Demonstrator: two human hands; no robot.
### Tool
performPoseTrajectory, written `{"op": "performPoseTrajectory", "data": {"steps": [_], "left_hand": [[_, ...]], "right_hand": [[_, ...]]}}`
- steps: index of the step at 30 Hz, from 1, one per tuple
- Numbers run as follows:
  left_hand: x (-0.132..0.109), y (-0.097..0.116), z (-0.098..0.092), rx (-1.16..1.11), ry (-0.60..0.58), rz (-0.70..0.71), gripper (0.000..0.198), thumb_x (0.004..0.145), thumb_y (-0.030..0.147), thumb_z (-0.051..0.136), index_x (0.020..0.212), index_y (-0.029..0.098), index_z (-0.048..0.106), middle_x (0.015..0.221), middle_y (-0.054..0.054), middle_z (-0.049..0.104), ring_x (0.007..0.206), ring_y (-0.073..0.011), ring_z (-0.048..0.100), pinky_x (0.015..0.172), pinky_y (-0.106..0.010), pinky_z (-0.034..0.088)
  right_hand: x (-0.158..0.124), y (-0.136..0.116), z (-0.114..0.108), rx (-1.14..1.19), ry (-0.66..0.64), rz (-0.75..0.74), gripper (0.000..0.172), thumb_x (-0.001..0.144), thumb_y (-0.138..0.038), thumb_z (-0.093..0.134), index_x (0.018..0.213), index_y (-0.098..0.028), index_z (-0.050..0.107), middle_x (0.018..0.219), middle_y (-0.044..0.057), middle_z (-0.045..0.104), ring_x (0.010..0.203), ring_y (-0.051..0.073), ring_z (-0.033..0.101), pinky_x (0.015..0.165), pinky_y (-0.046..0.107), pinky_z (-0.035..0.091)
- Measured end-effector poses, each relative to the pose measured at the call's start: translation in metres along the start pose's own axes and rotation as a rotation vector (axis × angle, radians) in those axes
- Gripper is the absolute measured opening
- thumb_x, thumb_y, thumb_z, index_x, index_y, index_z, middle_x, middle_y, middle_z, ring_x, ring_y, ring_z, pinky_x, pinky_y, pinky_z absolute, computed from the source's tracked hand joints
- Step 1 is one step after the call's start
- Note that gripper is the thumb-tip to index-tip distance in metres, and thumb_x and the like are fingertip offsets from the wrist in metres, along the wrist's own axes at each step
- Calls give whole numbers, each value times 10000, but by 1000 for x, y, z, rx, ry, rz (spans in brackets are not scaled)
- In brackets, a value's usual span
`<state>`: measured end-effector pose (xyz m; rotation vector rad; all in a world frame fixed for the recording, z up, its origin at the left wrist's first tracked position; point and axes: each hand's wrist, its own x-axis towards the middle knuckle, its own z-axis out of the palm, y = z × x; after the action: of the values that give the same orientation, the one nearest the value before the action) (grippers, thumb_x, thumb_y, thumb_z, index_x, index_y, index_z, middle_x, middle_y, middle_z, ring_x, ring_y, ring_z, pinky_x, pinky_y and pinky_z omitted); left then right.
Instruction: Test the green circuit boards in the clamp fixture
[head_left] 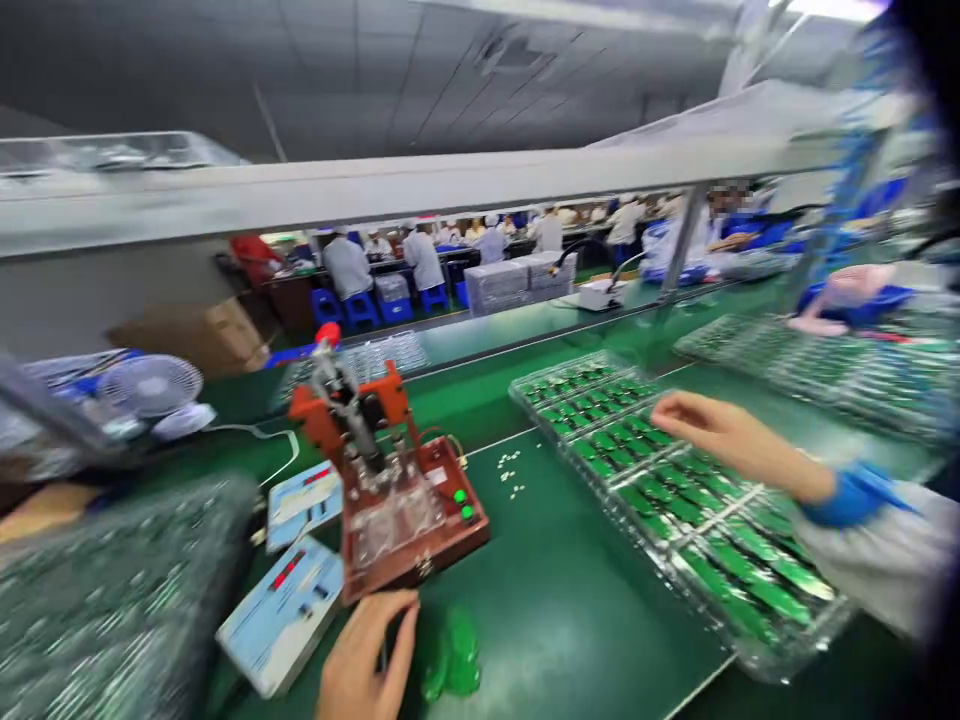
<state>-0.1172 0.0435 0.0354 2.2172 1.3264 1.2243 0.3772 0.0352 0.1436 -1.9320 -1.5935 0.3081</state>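
My left hand (367, 655) is at the bottom, just in front of a red-brown test fixture (416, 560). Its thumb and fingers curl together around something dark that I cannot make out. Right of it on the green bench lies a green item (454, 655), blurred. The fixture has a lever clamp (349, 400) with a red knob, clear plates and two green buttons. My right hand (712, 430), in a blue wristband, hovers over a clear plastic tray (652, 550) of green circuit boards (705, 490). Its fingers reach left, slightly bent, and nothing shows in them.
Two light-blue meter boxes (281, 610) with red displays stand left of the fixture. Small white bits (510, 472) lie behind. Stacked clear trays (112, 600) fill the left; another tray (840, 380) lies far right. A white fan (150, 385) stands back left. A shelf beam (375, 190) crosses above.
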Motion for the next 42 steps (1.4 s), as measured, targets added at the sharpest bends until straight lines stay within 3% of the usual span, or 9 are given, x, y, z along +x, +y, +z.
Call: {"op": "performPoseTrajectory", "data": {"steps": [2, 6, 10, 13, 22, 29, 33, 38, 42], "left_hand": [[0, -6, -4, 20, -39, 52, 205, 979, 382, 572, 957, 254, 731, 954, -31, 759, 878, -203, 730, 812, -316, 607], [-10, -6, -13, 39, -188, 74, 173, 997, 306, 564, 956, 243, 719, 1008, -46, 748, 954, -203, 704, 850, -334, 600], [-21, -4, -16, 23, -353, 63, 123, 968, 283, 617, 1015, 248, 725, 1153, -53, 733, 1126, -246, 641, 988, -435, 560], [-23, -5, -15, 27, -418, 5, 155, 941, 279, 653, 1072, 251, 730, 1217, -54, 721, 1191, -272, 602, 1039, -491, 531], [-22, -5, -12, 37, -496, -96, 189, 915, 265, 672, 1094, 262, 735, 1309, -40, 687, 1278, -293, 539, 1094, -523, 476], [-21, -3, -6, -82, -428, -107, 201, 861, 184, 700, 1057, 227, 699, 1223, -75, 703, 1217, -274, 572, 1073, -475, 482], [-18, 3, -13, -174, -362, -89, 231, 818, 141, 728, 1023, 234, 677, 1181, -61, 708, 1188, -258, 583, 1035, -441, 497], [15, 2, -37, -178, -185, 9, 152, 867, 226, 727, 1010, 252, 682, 1194, -54, 698, 1189, -247, 586, 1056, -454, 464], [62, -18, -43, -89, -78, 47, 141, 862, 249, 727, 1001, 239, 707, 1141, -64, 708, 1172, -265, 591, 1050, -482, 452]], "right_hand": [[-49, -38, 29, 118, -176, -155, 366, 929, -640, 596, 953, -287, 687, 893, 68, 701, 765, 210, 644, 658, 330, 508], [-125, -102, 110, 325, -641, -329, 205, 1018, -449, 570, 1006, -291, 701, 1051, 32, 712, 1013, 210, 656, 929, 340, 533], [-124, -125, 183, 450, -646, -427, 185, 1009, -387, 605, 1078, -248, 705, 1218, 54, 695, 1190, 232, 594, 1073, 391, 470], [-99, -127, 209, 434, -633, -490, 249, 969, -398, 669, 1158, -243, 714, 1339, 77, 658, 1273, 270, 544, 1122, 454, 430], [-91, -141, 220, 226, -645, -579, 294, 861, -238, 815, 1143, -257, 736, 1309, 38, 695, 1229, 302, 559, 1032, 494, 453], [-88, -135, 233, 363, -635, -556, 335, 851, -209, 822, 1166, -244, 713, 1269, 55, 700, 1198, 274, 585, 1062, 460, 456], [-86, -137, 222, 456, -642, -527, 335, 850, -259, 830, 1161, -250, 707, 1249, 50, 697, 1201, 247, 601, 1060, 401, 487], [-49, -154, 201, 508, -438, -616, 212, 925, -378, 738, 1117, -288, 717, 1285, 43, 686, 1245, 250, 585, 1081, 419, 481], [1, -171, 210, 442, -308, -694, 196, 916, -367, 732, 1084, -266, 729, 1210, 64, 720, 1194, 267, 616, 1039, 446, 510]]}}
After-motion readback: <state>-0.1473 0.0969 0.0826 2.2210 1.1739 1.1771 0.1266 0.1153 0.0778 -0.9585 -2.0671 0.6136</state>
